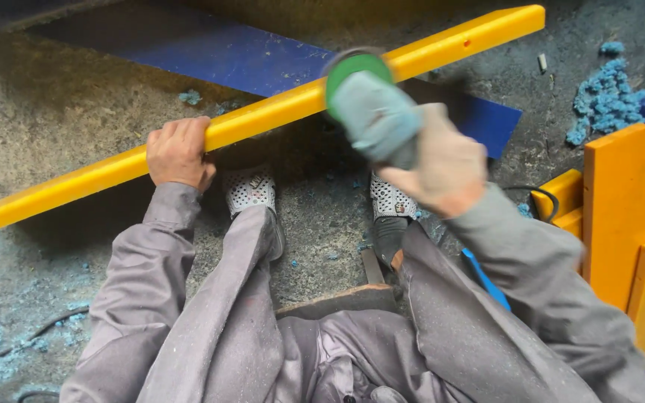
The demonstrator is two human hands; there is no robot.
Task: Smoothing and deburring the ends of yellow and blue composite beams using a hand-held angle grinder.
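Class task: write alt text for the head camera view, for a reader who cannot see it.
A seated person's left hand grips a long yellow bar while the right hand holds a grey angle grinder against it. Blue shavings litter the concrete floor.

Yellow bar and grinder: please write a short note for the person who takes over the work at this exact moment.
Left hand: grip closed over the long yellow bar, holding it across the knees.
Right hand: grip closed on the angle grinder; its green disc sits at the bar's upper edge; actual contact cannot be told.
Nearby: blue board behind the bar, yellow pieces at right, blue shavings on the floor.
Done: cannot tell how much is ground.
Left: not clear from this view.
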